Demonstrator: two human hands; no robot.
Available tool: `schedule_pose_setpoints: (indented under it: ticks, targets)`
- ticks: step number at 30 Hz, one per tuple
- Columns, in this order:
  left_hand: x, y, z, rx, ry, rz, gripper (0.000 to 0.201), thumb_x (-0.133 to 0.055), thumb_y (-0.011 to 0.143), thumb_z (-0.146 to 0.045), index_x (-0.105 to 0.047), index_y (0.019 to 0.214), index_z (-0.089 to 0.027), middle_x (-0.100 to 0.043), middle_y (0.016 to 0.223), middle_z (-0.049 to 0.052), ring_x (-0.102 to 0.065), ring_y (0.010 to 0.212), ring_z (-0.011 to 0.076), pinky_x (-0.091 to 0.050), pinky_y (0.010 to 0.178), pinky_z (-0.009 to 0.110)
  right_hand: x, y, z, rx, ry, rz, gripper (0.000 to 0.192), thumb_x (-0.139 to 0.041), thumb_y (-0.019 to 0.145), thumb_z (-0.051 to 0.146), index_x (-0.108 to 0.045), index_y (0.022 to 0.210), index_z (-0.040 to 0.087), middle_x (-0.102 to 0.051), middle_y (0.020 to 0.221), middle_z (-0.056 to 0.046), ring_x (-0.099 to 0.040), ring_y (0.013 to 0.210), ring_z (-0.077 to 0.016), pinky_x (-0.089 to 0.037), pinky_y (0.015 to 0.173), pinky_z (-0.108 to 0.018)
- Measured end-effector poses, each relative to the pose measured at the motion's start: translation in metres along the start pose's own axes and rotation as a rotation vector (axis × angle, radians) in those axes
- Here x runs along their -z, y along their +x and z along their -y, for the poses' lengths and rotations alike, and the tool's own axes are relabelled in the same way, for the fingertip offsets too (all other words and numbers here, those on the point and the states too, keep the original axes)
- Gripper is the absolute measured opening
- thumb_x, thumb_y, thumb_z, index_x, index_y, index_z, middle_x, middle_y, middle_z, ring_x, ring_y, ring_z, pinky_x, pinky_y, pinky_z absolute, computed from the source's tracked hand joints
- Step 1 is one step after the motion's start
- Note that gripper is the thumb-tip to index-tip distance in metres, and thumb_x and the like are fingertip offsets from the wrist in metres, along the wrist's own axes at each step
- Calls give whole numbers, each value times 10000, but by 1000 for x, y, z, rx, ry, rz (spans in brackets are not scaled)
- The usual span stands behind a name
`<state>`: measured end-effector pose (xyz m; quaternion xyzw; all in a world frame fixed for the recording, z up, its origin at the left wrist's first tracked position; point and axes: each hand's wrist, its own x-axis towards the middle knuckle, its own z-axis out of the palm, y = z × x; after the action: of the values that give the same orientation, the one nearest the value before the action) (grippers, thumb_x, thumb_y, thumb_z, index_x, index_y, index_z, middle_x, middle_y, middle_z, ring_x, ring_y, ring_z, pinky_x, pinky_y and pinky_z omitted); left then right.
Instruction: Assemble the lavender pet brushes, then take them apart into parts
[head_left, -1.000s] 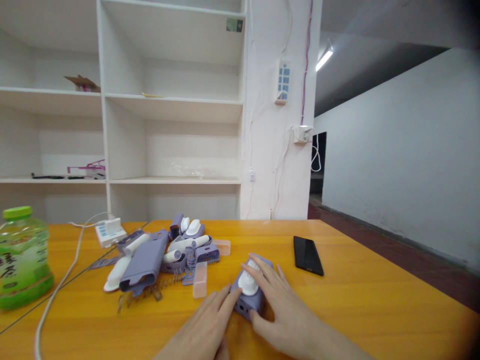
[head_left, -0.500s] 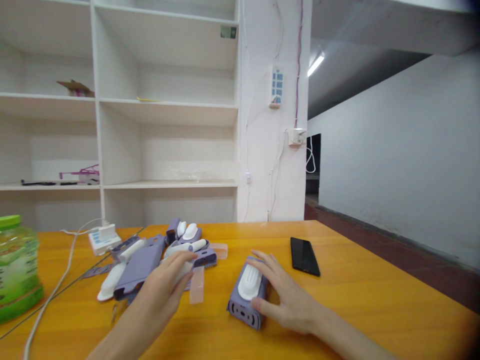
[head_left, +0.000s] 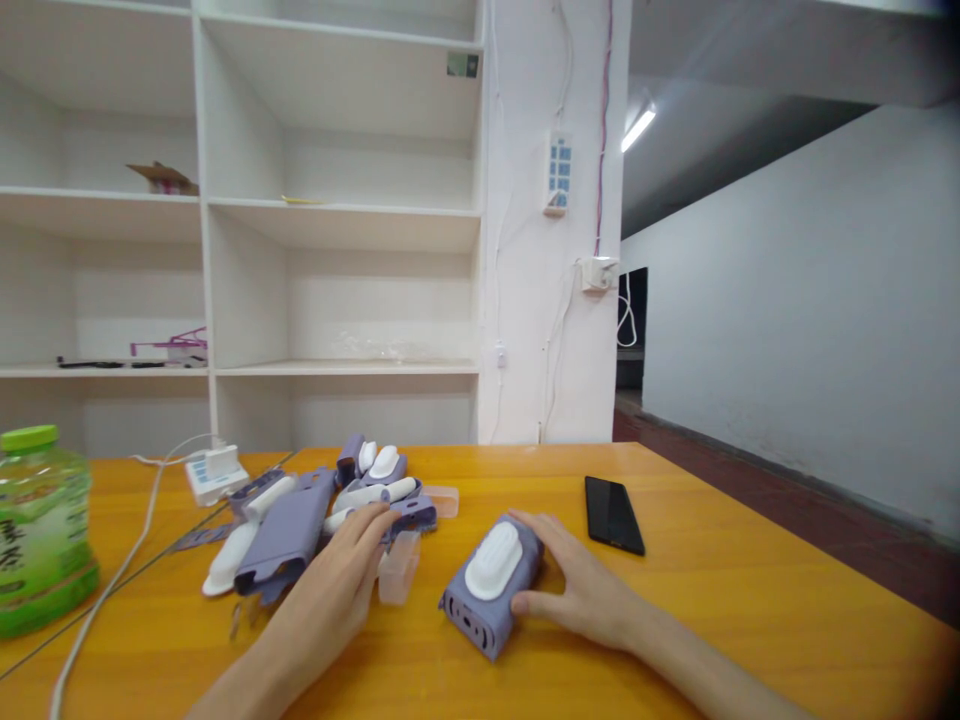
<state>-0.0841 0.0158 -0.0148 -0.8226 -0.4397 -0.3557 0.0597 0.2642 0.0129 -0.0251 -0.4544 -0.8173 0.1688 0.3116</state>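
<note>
My right hand [head_left: 574,580] grips the right side of a purple casing [head_left: 480,605] with a white ribbed oval piece [head_left: 493,562] on top. Its thumb presses near the front corner and the fingers reach the far end. My left hand [head_left: 341,565] is closed at the left side of a small clear plastic box [head_left: 399,567], which sits tilted; the fingertips are partly hidden. Just beyond that hand lies a pile of purple shells [head_left: 289,530] and white handle-like pieces [head_left: 231,558].
A black phone [head_left: 613,514] lies at the right. Another clear piece [head_left: 442,501] is behind the pile. At the left stand a green-lidded jar [head_left: 45,540] and a white power strip [head_left: 216,473] with its cable [head_left: 135,545]. White shelves [head_left: 345,367] rise behind the table.
The purple casing has turned on the table, its front end swinging left, and my right hand has shifted to its side. The clear box by my left hand has gone from flat to tilted.
</note>
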Motion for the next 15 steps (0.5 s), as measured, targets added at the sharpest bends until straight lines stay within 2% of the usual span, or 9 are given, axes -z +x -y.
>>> schedule_pose_setpoints:
  ticks: [2,4,5,7,9,12,13,15]
  targets:
    - [0,-3,-22,-64,-13,-4,371,-417,1020,-232,-553,1366,-250,-568,1463,82,-483,1394,255,-370,1193,428,-7,-2,6,-11,-38,-29,947,-752,759,652,-380,1533,252,-447,1538,-128,-370,1436,-345,-190,1229,-529]
    - [-9,-10,-44,-134,-40,23,394,-488,1001,-277,-518,1393,-271,-571,1463,82,-483,1396,263,-376,1192,420,-15,-4,14,-36,-38,-63,987,-758,753,646,-334,1554,252,-409,1567,-121,-362,1445,-324,-221,1226,-500]
    - [-16,-14,-53,-140,-54,46,460,-539,978,-298,-475,1432,-274,-554,1483,89,-476,1403,276,-371,1195,435,-19,-5,17,-56,-28,-81,1013,-763,748,641,-309,1563,245,-388,1580,-120,-360,1447,-314,-249,1220,-479]
    - [-35,-20,-65,-135,-101,129,716,-703,868,-355,-385,1502,-260,-495,1534,121,-453,1415,334,-391,1178,488,-26,-6,24,-104,-16,-127,1038,-771,742,628,-288,1569,225,-373,1587,-126,-360,1447,-305,-278,1207,-456]
    - [-52,-23,-66,-86,-133,182,931,-805,764,-406,-319,1541,-242,-438,1570,153,-428,1424,382,-393,1163,545,-29,-7,28,-126,-17,-189,994,-771,749,613,-330,1549,220,-436,1538,-129,-416,1402,-306,-305,1185,-452]
    - [-67,-24,-59,-5,-158,198,992,-815,745,-367,-271,1566,-249,-437,1568,163,-423,1426,394,-413,1149,543,-27,-4,29,-151,58,-254,775,-703,826,600,-460,1458,222,-657,1207,-93,-621,1087,-264,-469,985,-396]
    - [-68,-25,-56,14,-159,179,981,-807,748,-335,-272,1566,-262,-447,1563,152,-420,1429,391,-416,1150,533,-25,-2,27,-172,105,-260,685,-660,861,600,-512,1405,212,-682,1054,-66,-642,944,-239,-499,873,-363]
    - [-67,-25,-54,32,-162,130,962,-801,740,-282,-291,1556,-286,-468,1551,125,-419,1431,382,-411,1157,520,-23,2,20,-224,206,-245,549,-597,900,601,-624,1250,179,-654,843,-23,-605,771,-205,-470,716,-315]
